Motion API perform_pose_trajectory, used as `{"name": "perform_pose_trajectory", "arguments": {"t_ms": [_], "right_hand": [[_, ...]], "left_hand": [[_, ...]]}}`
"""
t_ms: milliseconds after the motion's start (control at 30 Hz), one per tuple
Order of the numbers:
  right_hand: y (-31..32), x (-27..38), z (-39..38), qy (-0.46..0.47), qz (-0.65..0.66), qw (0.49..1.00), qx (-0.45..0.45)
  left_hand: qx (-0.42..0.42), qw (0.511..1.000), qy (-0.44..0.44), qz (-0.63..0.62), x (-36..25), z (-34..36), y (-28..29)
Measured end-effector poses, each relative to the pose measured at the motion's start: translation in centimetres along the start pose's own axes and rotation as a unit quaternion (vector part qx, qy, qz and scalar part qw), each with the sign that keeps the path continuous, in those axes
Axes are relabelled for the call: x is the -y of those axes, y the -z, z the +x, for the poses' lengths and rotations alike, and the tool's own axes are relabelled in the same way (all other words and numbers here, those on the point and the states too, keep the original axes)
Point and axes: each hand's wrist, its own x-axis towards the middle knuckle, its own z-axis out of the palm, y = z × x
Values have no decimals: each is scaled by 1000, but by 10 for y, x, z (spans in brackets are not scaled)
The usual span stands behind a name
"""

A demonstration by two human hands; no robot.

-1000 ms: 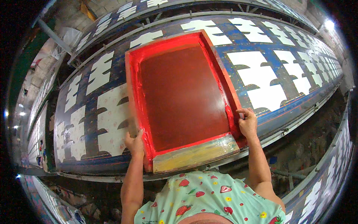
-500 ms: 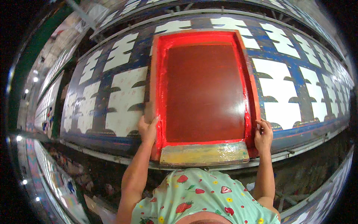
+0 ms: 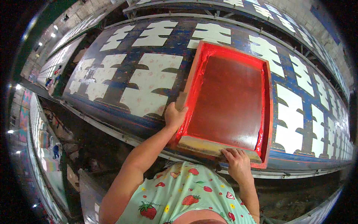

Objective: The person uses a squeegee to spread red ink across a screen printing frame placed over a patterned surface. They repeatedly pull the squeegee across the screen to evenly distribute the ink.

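Note:
A screen-printing frame point(image 3: 269, 112) lies on the long table, its inner edges smeared with thick red ink point(image 3: 197, 82) around a dark reddish mesh point(image 3: 231, 97). My left hand point(image 3: 175, 115) is closed on the frame's left side, at a small wooden block point(image 3: 181, 101) fixed there. Across the near end of the frame rests a squeegee point(image 3: 201, 145) with a worn, yellowish face. My right hand point(image 3: 238, 162) grips its top edge right of the middle, fingers curled over it and the thumb hidden.
White cut fabric pieces point(image 3: 153, 84) lie in two rows along the dark, blue-stained table point(image 3: 112, 108); those left of the frame carry faint pinkish prints. A metal rail point(image 3: 130, 140) runs along the near edge. Further tables with white pieces point(image 3: 294, 31) stand beyond and to the left.
My right hand has left the frame's right side and taken hold of the squeegee, which now tilts differently. My left hand stays on the frame. The whole view has turned.

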Motion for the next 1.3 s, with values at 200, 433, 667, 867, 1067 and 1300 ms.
{"name": "perform_pose_trajectory", "arguments": {"t_ms": [200, 433, 667, 867, 1067, 1300], "right_hand": [[-3, 15, 50, -99, -57, 987, 112], [6, 34, 43, -117, -53, 983, 131], [-34, 61, 24, -95, -48, 994, -19], [-51, 27, 62, -74, -108, 989, -75], [-53, -59, 154, -63, -126, 986, -86], [-43, -182, 287, -67, -157, 982, -81]], "left_hand": [[-22, 997, -49, -57, -3, -5, -1], [-26, 978, -111, -176, 5, -2, -6], [9, 968, -104, -230, 12, 2, -5], [20, 965, -83, -249, 8, 0, -2], [14, 974, -100, -203, 11, -1, 1], [20, 977, -103, -184, 12, -3, 4]]}}
